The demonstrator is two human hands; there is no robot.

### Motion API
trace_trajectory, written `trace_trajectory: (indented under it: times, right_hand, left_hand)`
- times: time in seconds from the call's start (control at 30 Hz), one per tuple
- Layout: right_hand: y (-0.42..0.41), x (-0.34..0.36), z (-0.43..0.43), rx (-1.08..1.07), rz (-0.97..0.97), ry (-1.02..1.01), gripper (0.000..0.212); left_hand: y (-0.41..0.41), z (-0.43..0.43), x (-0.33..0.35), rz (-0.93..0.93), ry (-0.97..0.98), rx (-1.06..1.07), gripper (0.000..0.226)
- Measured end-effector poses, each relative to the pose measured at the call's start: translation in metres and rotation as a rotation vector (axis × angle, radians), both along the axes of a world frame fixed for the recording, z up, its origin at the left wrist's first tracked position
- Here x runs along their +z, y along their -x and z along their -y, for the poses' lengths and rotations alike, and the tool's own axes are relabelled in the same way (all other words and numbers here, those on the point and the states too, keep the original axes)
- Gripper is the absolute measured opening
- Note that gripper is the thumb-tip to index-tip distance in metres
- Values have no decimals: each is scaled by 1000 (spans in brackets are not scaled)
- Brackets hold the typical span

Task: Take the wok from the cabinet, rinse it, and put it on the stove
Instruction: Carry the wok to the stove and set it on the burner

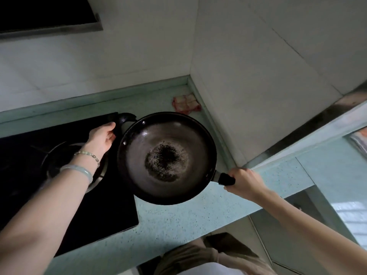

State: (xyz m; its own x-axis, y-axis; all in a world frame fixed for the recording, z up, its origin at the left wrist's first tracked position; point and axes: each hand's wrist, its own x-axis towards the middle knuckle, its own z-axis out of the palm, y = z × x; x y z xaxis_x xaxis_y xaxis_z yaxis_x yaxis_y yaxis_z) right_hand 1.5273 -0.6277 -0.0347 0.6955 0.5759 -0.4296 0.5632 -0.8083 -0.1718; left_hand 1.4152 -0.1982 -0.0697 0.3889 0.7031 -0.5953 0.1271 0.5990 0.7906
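Note:
A dark round wok (166, 155) with a worn, speckled patch at its bottom hangs in the air over the countertop, just right of the black glass stove (59, 139). My left hand (103, 138) grips the small black helper handle at the wok's far left rim. My right hand (245, 183) is curled round the long black handle at the wok's near right. The stove's round burner ring (59, 155) lies under my left wrist, partly hidden by my forearm.
Pale green countertop (178, 219) runs along the tiled wall and turns a corner at the right. A red-and-white cloth (186, 105) lies in the back corner. A range hood (49, 16) hangs at the upper left. Floor and my legs show below.

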Motion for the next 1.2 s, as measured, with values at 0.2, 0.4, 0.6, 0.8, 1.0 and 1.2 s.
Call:
trace_trajectory:
  times: [0.2,0.4,0.6,0.8,1.0,1.2]
  right_hand:
    - [-1,-7,-25,-59,20,-31,8]
    - [-1,-11,-38,-92,33,-46,11]
    - [-2,-17,-49,-105,43,-67,10]
    - [-2,-17,-49,-80,33,-90,15]
    - [-3,-15,-47,-10,-21,-100,29]
    - [-12,-1,-39,7,-37,-245,36]
  left_hand:
    - [-24,-24,-10,-4,-17,20,45]
    - [-37,-40,-18,11,-15,50,25]
    - [-49,-51,-22,50,8,90,21]
    - [-48,-58,-30,-54,-89,12,12]
    - [-46,-30,-17,-506,-708,-198,56]
    - [-32,43,9,-532,-941,-124,50]
